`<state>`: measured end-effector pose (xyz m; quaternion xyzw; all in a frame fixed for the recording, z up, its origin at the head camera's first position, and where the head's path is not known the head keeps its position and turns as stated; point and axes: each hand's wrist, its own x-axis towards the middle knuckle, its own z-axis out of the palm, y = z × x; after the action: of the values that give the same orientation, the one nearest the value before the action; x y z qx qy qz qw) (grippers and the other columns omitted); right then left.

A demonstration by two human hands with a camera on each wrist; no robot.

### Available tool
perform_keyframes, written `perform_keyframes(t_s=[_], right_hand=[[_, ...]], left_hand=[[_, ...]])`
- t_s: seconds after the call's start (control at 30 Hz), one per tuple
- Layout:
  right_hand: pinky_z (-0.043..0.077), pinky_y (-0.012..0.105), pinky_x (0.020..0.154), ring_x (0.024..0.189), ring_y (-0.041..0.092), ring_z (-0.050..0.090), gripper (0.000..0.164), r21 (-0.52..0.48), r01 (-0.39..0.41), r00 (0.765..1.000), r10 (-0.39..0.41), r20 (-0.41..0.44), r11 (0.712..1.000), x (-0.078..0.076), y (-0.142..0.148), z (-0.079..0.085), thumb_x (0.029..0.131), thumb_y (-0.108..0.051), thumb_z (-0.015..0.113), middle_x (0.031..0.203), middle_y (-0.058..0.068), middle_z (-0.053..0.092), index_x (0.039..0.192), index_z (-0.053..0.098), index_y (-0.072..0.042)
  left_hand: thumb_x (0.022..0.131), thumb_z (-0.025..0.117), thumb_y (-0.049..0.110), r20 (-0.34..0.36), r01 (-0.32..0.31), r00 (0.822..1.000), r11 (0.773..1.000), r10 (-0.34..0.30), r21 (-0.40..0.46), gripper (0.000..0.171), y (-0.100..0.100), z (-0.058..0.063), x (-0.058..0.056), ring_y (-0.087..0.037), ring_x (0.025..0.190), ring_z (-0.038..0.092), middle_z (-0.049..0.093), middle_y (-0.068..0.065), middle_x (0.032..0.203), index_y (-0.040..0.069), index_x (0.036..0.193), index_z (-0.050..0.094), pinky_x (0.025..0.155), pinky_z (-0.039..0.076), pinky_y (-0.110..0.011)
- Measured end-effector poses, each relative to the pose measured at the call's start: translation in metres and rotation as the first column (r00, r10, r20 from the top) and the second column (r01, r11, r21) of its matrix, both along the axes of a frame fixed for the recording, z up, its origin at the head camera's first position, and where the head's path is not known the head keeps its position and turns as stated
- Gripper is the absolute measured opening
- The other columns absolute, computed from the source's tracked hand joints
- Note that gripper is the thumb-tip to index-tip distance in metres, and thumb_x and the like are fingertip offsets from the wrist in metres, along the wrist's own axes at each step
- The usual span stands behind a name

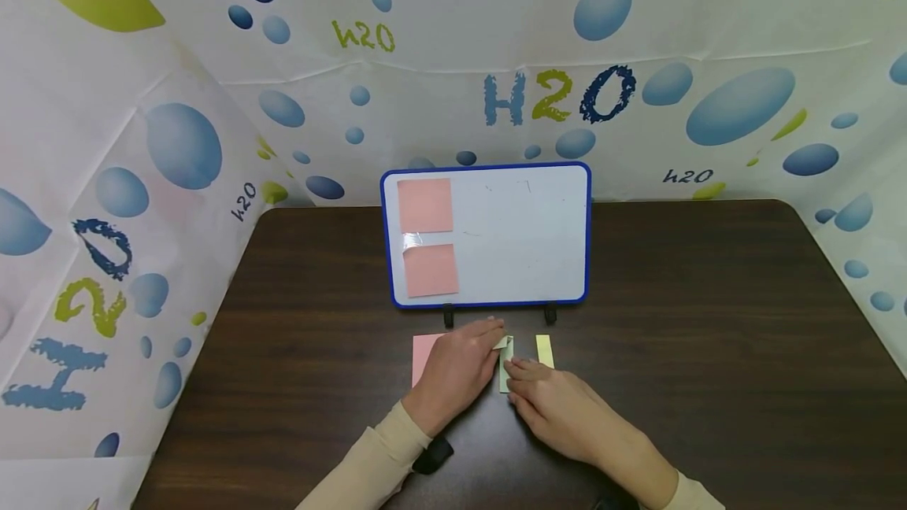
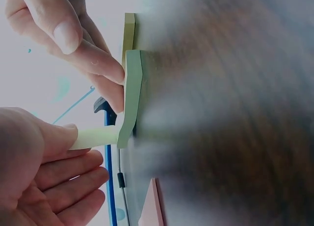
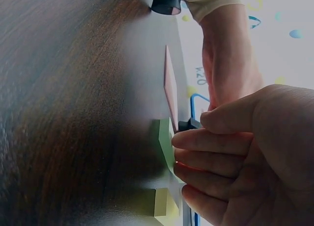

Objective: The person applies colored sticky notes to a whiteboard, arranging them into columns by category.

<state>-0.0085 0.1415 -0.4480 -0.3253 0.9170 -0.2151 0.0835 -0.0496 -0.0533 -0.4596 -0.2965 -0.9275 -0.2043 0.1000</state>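
In the head view my left hand [image 1: 460, 364] is over the table at the middle, between the pink sticky-note pad [image 1: 423, 349] and the narrow green sticky-note pad [image 1: 505, 382]. It pinches the end of the top green slip [image 2: 95, 138] between thumb and fingers; the slip is bent up from the pad, its other end still joined. My right hand [image 1: 563, 404] rests its nearly straight fingertips [image 2: 110, 91] against the green pad. Beside that hand lies a narrow yellow sticky-note pad [image 1: 544, 349], partly covered by it in the head view.
A blue-framed whiteboard [image 1: 524, 242] stands behind the pads on black feet [image 1: 550, 315]. Two pink sticky notes, an upper note [image 1: 425, 205] and a lower note [image 1: 432, 271], are on its left side. The dark wooden table [image 1: 708, 337] extends around; a printed sheet hangs behind.
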Motion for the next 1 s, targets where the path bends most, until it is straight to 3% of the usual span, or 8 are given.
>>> perform_keyframes(t_s=[0.4, 1.0], right_hand=[[0.057, 0.046, 0.102, 0.129, 0.027, 0.063, 0.031, -0.018, 0.012, 1.000, -0.012, 0.000, 1.000, -0.0005, -0.0017, -0.0017, 0.102, -0.018, 0.059, 0.138, 0.014, 0.066, 0.128, 0.071, -0.004], [0.057, 0.045, 0.102, 0.125, 0.026, 0.066, 0.030, -0.025, 0.042, 0.998, -0.043, -0.046, 0.999, 0.0045, -0.0070, -0.0067, 0.102, -0.018, 0.059, 0.133, 0.012, 0.069, 0.125, 0.073, -0.005]], left_hand=[[0.092, 0.076, 0.011, -0.020, -0.034, 0.999, 0.998, 0.035, 0.055, 0.027, -0.0015, 0.0017, 0.0001, -0.021, 0.119, 0.070, 0.073, -0.008, 0.127, 0.007, 0.118, 0.076, 0.093, 0.062, -0.037], [0.091, 0.075, 0.008, -0.027, -0.012, 1.000, 0.996, 0.015, 0.087, 0.027, -0.0059, -0.0009, 0.0018, -0.022, 0.119, 0.070, 0.073, -0.010, 0.127, 0.005, 0.118, 0.076, 0.095, 0.061, -0.038]])
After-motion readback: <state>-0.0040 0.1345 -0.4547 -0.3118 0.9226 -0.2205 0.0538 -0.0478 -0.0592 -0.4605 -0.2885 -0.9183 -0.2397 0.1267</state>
